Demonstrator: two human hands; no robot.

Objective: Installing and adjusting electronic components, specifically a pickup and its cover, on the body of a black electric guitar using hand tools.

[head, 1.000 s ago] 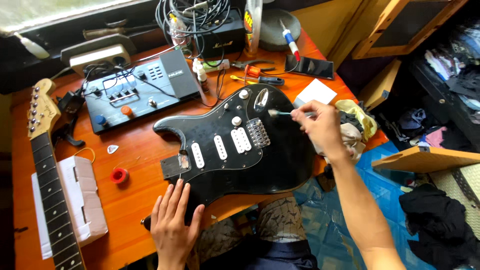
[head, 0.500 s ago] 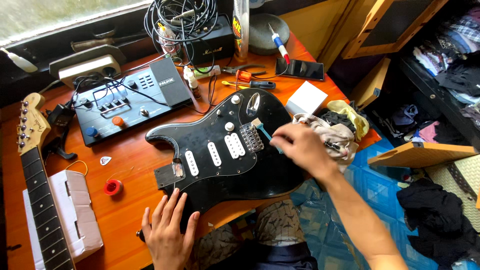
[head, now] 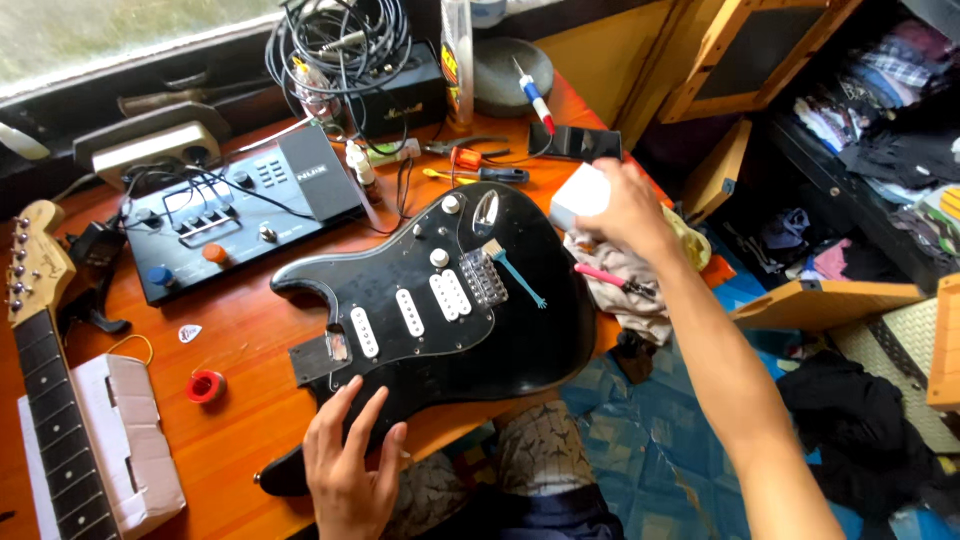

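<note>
Home guitar workbench: dismantled guitar body (head: 440, 310), tools (head: 480, 165), clothes shelves (head: 880, 120).

The guitar body (head: 440, 320) is glossy black with white pickups; the small brush (head: 515, 270) on it is teal — the desk (head: 250, 330) orange, the tape roll (head: 205, 385) red.

Operator: two bare hands, bare forearms, patterned legwear.
Left hand (head: 348, 470) and right hand (head: 625, 205) carry no gloves, rings or watch. Right forearm is sleeveless. Trousers (head: 520, 460) show a grey-and-tan printed pattern at both knees.
</note>
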